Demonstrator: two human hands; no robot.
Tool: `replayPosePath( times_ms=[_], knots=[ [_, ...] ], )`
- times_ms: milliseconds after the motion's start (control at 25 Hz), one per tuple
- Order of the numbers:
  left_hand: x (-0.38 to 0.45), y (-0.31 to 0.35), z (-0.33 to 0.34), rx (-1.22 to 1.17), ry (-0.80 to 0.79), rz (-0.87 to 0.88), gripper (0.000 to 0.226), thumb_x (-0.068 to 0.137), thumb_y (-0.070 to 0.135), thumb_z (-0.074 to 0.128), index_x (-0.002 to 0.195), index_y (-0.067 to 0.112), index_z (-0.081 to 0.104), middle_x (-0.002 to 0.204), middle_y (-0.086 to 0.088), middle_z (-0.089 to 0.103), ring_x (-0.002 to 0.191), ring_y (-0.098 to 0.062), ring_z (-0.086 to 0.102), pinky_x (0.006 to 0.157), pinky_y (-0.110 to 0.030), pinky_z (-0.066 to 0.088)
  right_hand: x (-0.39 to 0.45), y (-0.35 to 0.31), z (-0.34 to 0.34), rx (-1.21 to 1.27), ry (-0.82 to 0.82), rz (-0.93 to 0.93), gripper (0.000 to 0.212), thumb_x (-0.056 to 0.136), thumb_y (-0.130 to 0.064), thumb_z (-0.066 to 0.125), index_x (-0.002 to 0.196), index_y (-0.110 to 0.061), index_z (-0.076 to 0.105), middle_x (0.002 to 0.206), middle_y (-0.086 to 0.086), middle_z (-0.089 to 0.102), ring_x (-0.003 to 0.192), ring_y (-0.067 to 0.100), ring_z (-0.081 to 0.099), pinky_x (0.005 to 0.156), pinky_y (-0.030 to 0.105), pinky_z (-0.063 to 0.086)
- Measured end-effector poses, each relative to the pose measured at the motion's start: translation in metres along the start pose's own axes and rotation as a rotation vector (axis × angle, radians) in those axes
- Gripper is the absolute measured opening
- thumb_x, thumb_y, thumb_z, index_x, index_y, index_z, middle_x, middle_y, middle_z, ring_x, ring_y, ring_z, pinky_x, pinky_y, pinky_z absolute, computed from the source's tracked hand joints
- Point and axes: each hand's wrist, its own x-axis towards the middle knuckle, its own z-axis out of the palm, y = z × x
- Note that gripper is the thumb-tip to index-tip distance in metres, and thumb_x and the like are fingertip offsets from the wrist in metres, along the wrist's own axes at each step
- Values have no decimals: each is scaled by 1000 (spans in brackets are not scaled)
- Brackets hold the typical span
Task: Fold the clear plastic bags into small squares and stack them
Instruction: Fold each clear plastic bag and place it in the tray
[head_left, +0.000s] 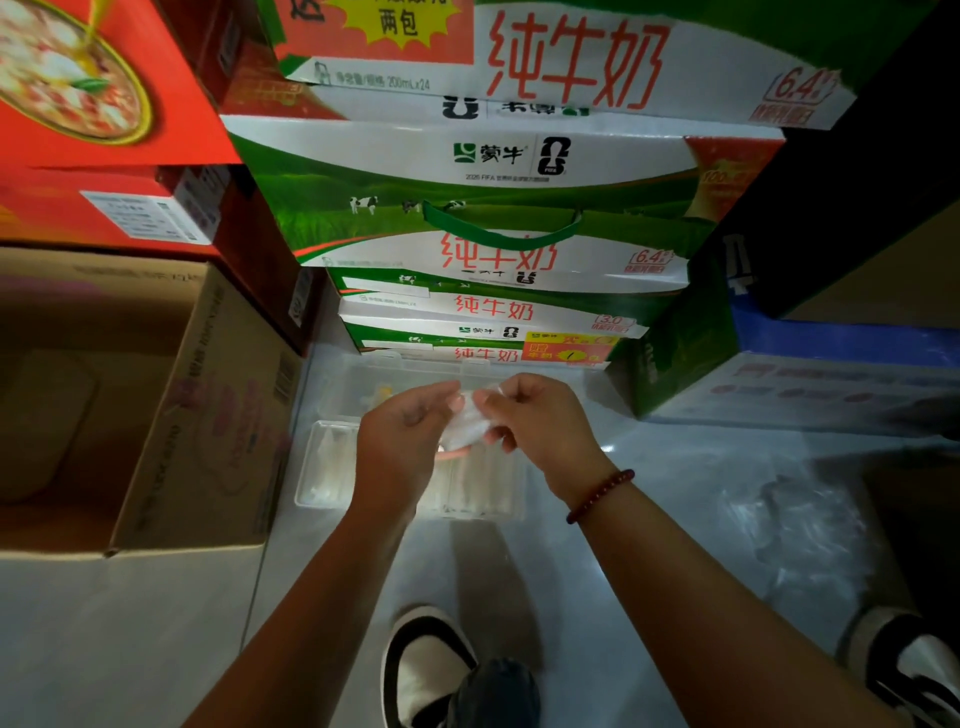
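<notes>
A small folded clear plastic bag (470, 421) is held in the air between both hands at the middle of the view. My left hand (402, 441) pinches its left side with thumb and fingers. My right hand (540, 421), with a red bead bracelet on the wrist, pinches its right side. Below the hands a clear plastic tray (322, 467) lies on the floor with several folded clear bags in it; part of it is hidden by my hands. A loose heap of clear plastic bags (800, 530) lies on the floor at the right.
A stack of green and white milk cartons (493, 208) rises right behind the tray. An open brown cardboard box (156, 405) stands at the left, with red boxes (104, 130) above it. A blue and white box (831, 384) is at the right. My shoes (431, 660) stand on the grey floor.
</notes>
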Motion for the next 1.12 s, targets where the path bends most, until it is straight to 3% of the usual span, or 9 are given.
replayPosePath(
  times_ms=[120,240,320,400,480,560,640,920,1120],
  knots=[
    [7,-13,-8,23,40,-32,17,84,8,69,83,25,75,80,7,73,81,-16,69,83,-43,57,9,7,10,-104,-41,-12,19,87,-14,66,73,-4,59,64,5,62,44,2,57,50,15,45],
    [8,-31,-13,142,23,-32,19,84,13,69,80,31,73,85,4,73,85,-19,68,86,-40,54,17,24,13,-362,-8,-67,23,85,-21,68,75,0,64,65,-2,60,55,0,55,55,14,41],
    [4,-44,-17,269,118,23,7,85,20,69,89,25,72,96,5,71,93,-18,65,90,-33,49,19,38,11,-495,28,-69,20,85,-25,66,72,-10,64,70,-2,61,66,7,55,61,21,41],
    [4,-59,-25,446,275,79,18,86,28,68,102,21,71,113,2,65,111,-21,56,99,-37,38,18,52,8,-506,49,-48,19,85,-26,64,69,-17,60,71,-3,61,72,13,57,64,23,41],
    [7,-69,-32,602,332,36,31,87,36,65,116,24,66,139,1,50,131,-23,38,108,-46,24,15,64,7,-473,73,-55,23,85,-24,65,65,-19,56,67,-5,58,69,11,55,60,16,39],
    [11,-74,-37,714,282,-40,45,88,43,61,130,28,56,155,0,29,143,-22,20,112,-48,13,13,70,9,-422,94,-75,23,85,-22,65,65,-17,56,64,-6,56,63,5,52,55,9,36],
    [14,-76,-41,766,243,-66,55,87,48,60,137,30,48,158,-3,19,145,-24,14,114,-48,12,12,73,10,-386,112,-79,22,86,-22,65,66,-15,57,63,-8,55,62,4,51,54,7,36],
    [7,-67,-27,718,174,-48,66,81,46,69,140,29,45,157,-1,24,142,-24,20,111,-48,20,11,82,-13,-421,190,-34,25,87,-25,63,71,-6,60,65,-2,55,63,11,51,53,9,37],
    [-20,-68,6,654,4,5,64,83,42,69,140,30,44,158,3,19,144,-19,14,114,-42,14,2,94,-59,-348,308,44,20,87,-27,64,77,-9,64,81,6,65,82,23,61,77,35,48]
  ],
)
